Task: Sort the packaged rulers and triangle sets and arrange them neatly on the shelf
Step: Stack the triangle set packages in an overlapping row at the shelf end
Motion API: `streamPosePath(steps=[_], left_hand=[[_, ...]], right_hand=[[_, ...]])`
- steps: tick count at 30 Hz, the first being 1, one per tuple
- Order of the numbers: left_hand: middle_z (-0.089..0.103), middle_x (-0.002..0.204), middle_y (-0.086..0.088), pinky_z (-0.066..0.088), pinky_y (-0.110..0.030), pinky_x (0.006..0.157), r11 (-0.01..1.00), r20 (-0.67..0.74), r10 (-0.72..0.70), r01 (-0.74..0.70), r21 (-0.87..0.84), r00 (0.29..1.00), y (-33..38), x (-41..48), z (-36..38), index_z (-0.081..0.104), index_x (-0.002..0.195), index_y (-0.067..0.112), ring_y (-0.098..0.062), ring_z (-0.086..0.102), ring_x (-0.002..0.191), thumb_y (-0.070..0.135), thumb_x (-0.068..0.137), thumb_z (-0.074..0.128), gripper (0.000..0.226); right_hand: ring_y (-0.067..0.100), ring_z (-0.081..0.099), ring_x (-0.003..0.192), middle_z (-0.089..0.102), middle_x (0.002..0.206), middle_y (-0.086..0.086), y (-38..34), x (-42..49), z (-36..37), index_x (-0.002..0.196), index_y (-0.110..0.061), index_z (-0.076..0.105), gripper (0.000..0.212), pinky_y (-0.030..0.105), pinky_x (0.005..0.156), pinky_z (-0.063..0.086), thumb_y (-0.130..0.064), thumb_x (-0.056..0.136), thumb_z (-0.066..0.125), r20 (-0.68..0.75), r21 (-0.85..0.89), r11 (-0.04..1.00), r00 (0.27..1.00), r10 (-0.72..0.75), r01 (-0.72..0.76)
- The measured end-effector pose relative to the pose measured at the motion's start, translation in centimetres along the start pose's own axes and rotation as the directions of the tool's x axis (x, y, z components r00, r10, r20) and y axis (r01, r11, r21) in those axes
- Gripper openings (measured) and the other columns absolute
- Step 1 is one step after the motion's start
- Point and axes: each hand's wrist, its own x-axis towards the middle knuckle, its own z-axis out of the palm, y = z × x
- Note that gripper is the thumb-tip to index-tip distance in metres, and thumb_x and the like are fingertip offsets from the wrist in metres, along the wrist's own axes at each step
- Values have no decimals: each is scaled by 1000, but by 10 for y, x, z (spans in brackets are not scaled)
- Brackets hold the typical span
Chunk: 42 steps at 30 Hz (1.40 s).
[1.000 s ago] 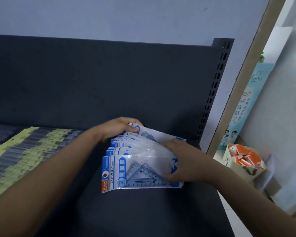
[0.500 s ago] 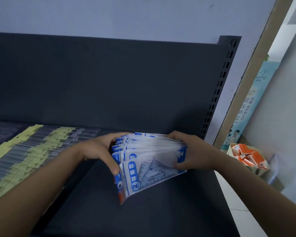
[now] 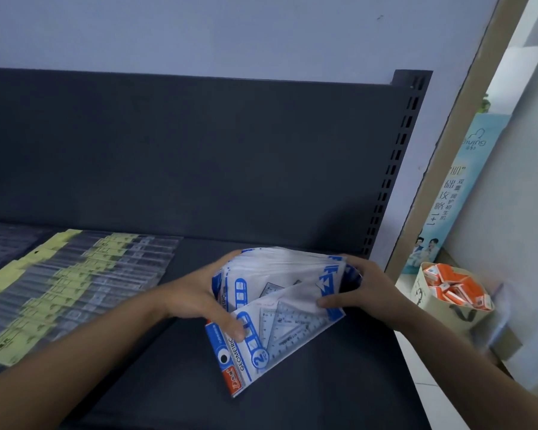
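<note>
A stack of blue-and-white packaged triangle sets [image 3: 277, 302] stands tilted up off the dark shelf [image 3: 323, 398], held between both hands. My left hand [image 3: 199, 299] grips the stack's left side, thumb pressed on the front packet. My right hand [image 3: 364, 290] grips the right side, fingers wrapped behind and thumb on the front. The front packet fans forward and down, showing clear triangles and "GEOMETRIC" print. Packaged rulers with yellow labels [image 3: 59, 290] lie in overlapping rows on the shelf's left part.
The shelf's dark back panel [image 3: 199, 150] rises behind the stack, with a slotted upright [image 3: 395, 169] at the right end. Beyond the shelf's right edge, on the floor, sits a paper bag of orange boxes [image 3: 451, 290] below a blue poster [image 3: 454, 193].
The fanned packets that lay flat on the shelf have been gathered and raised upright between both hands. The front packet has slipped forward and hangs lower.
</note>
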Motion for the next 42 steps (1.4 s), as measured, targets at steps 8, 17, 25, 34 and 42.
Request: streamPosePath(steps=[8,17,25,34,42], left_hand=[[29,155,3,45,-39,104,987,46,32,-39,156,998,-9,-12,9,-7,146,46,-15,39,138,-4,53,91,145],[71,108,-12,57,-49,81,979,-362,98,-25,201,927,-7,-2,-5,53,125,4,-33,68,97,-10,65,82,68],[71,115,2,54,-22,81,998,-371,55,-49,25,927,-11,-4,-14,62,121,33,-15,66,106,18,74,83,54],[64,113,-1,56,-37,85,990,-491,61,11,143,869,-18,33,-17,50,117,20,-17,65,105,12,38,96,92],[63,117,5,56,-35,86,992,-437,85,-36,119,896,-18,43,-23,42,128,27,-13,63,108,9,37,96,107]], right_hand=[[4,69,83,74,93,-13,4,0,3,98,-25,69,46,12,66,53,-22,57,89,-45,14,999,998,-45,46],[4,67,94,70,104,-12,-4,2,12,112,-25,61,72,12,75,50,-19,49,95,115,-21,987,981,-157,160],[-3,65,89,67,99,-24,-2,4,26,105,-35,60,65,9,68,50,-46,49,90,-65,-121,969,973,-223,214],[-8,62,88,63,96,-30,-2,17,23,103,-35,55,70,5,64,48,-30,45,95,-86,-66,983,980,-179,174],[-3,64,91,66,101,-22,2,16,1,115,-30,52,85,10,68,50,-18,43,95,-2,22,998,998,-60,60]])
